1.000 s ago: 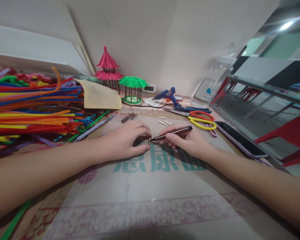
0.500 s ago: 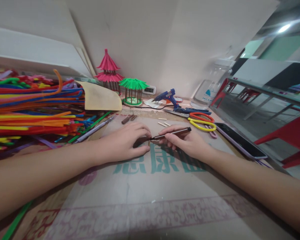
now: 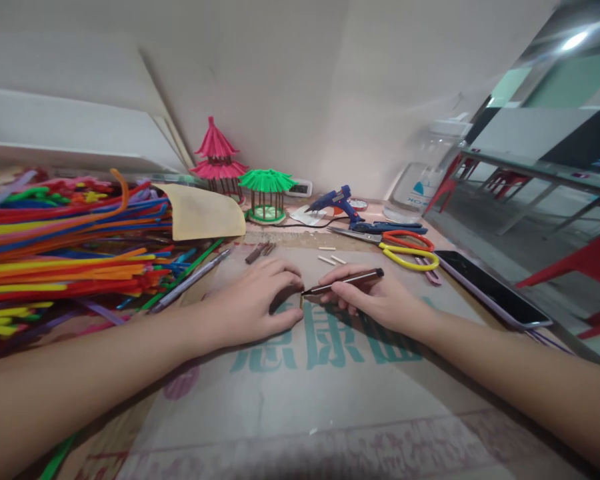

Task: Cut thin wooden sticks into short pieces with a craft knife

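Between the thumb and forefinger of my left hand (image 3: pixel 265 301) a small light stick (image 3: pixel 301 302) is held at its ends, over the printed sheet (image 3: pixel 300 400). My right hand (image 3: pixel 363 293) grips a dark brown marker (image 3: pixel 350 281), whose tip touches or nearly touches the stick. Just beyond my right hand lie several short white sticks (image 3: pixel 327 260). A few short brown sticks (image 3: pixel 256 253) rest past my left hand.
Bundled coloured pipe cleaners (image 3: pixel 70 227) fill the left side. At the back stand a pink pagoda (image 3: pixel 217 157), a green-roofed pavilion (image 3: pixel 266 193), a blue glue gun (image 3: pixel 337 200) and a clear bottle (image 3: pixel 420 177). Scissors (image 3: pixel 410 250) and a phone (image 3: pixel 493 287) lie right.
The camera view has tilted slightly, so the scene sits lower. Both hands keep nearly the same pose, with the marker still at the small stick.
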`<state>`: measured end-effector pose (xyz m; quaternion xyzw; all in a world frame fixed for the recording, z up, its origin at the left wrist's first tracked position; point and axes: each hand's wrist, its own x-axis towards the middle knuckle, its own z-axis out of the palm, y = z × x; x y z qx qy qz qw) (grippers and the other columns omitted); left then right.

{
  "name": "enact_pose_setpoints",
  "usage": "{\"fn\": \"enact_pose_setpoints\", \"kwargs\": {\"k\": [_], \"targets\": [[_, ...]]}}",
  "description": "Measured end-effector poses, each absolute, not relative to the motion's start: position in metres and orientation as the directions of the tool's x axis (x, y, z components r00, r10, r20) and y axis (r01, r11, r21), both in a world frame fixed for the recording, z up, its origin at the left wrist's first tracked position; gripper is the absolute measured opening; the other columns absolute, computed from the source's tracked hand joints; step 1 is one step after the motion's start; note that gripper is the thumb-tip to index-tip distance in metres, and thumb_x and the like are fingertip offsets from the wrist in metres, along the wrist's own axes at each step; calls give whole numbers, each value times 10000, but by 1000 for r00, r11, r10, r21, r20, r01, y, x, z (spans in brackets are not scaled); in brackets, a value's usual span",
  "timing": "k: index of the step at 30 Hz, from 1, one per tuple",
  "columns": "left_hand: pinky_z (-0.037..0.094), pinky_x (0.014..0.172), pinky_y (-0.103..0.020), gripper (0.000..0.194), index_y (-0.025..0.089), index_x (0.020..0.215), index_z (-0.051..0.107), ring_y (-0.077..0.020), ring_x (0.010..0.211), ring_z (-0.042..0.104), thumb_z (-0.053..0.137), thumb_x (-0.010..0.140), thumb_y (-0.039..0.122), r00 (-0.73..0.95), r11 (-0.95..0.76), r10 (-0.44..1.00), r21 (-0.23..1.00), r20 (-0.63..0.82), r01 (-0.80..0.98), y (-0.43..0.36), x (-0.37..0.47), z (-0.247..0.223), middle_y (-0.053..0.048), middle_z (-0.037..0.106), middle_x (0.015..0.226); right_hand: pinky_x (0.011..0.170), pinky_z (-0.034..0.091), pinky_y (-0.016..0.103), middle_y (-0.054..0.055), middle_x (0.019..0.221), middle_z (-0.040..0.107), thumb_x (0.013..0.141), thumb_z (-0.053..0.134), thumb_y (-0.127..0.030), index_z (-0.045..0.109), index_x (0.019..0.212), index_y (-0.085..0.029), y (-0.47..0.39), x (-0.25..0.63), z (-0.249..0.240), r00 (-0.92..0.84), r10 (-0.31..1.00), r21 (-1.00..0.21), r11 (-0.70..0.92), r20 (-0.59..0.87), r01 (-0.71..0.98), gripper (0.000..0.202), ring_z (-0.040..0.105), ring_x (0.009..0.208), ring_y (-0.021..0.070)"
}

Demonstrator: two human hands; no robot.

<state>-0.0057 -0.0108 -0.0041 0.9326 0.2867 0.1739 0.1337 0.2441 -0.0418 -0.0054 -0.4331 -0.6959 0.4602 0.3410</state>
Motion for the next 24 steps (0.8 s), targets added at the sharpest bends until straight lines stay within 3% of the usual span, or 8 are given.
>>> {"fn": "enact_pose_setpoints", "kwargs": {"k": [12,18,20,24], "targets": [[489,966,-418,391,200,1240,562,-273,1122,586,650,899,368,725,-740,654,384,217,552,-12,-7,-3,-80,631,1201,483,478,237,35,790,733,875,676,-492,658,1029,-193,-34,240,-10,-288,958,-986,58,11,153,338,585,530,115],[469,936,-373,225,198,1104,608,-232,1062,574,628,918,323,754,-783,606,357,253,509,-14,-7,1,-61,626,1098,420,406,211,17,746,699,866,664,-505,620,1003,-191,-30,235,-7,-229,973,-993,19,-9,118,345,550,497,103],[456,929,-366,126,194,987,636,-218,1013,577,590,941,302,777,-814,570,315,269,488,-16,-8,2,-55,623,1036,424,411,218,15,740,691,857,670,-515,628,991,-188,-30,235,-6,-229,973,-993,12,-15,115,356,547,495,104],[444,889,-366,144,182,902,645,-213,939,577,543,956,270,798,-849,527,235,293,474,-19,-7,6,-53,629,946,462,467,242,18,734,685,850,671,-531,636,975,-185,-32,238,-7,-239,970,-993,62,37,101,369,571,525,120]]}}
